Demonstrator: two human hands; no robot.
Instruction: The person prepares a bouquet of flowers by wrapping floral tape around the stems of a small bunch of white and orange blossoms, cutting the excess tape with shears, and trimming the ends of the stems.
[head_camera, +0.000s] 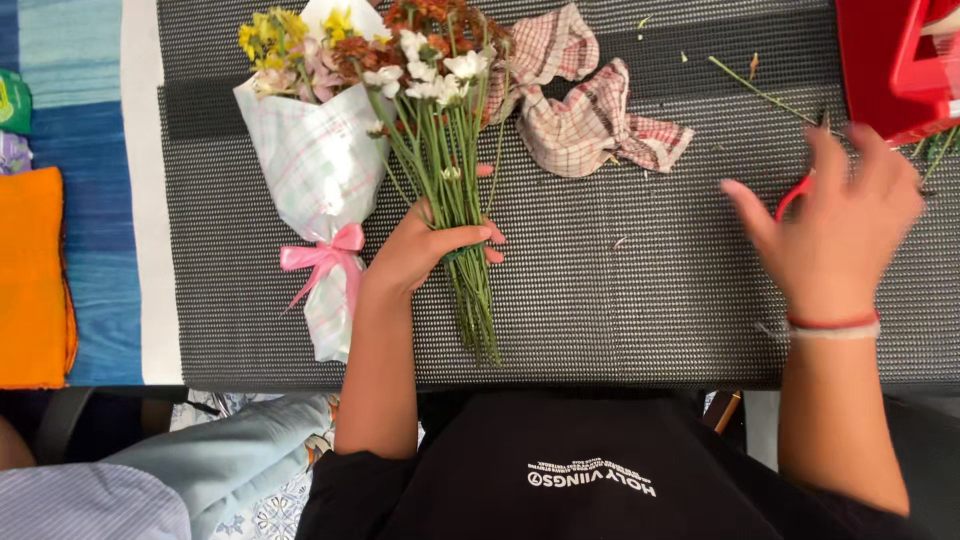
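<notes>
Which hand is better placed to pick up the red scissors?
Right. The right hand is already over the red scissors at the mat's right side, while the left hand is gripping the stems.

The table mat (620, 290) was black with a fine pale weave. The loose flowers (430, 70) were white on green stems (468, 270). The wrapped bouquet (320, 170) wore pale paper checked in faint pink and green, tied with a pink ribbon (325, 257), its blooms yellow, mauve and rust. The crumpled cloth (585, 115) was cream with red checks. The scissors' handle (792, 195) was red, like the wristband (832, 323) and the box (895, 60)
</notes>
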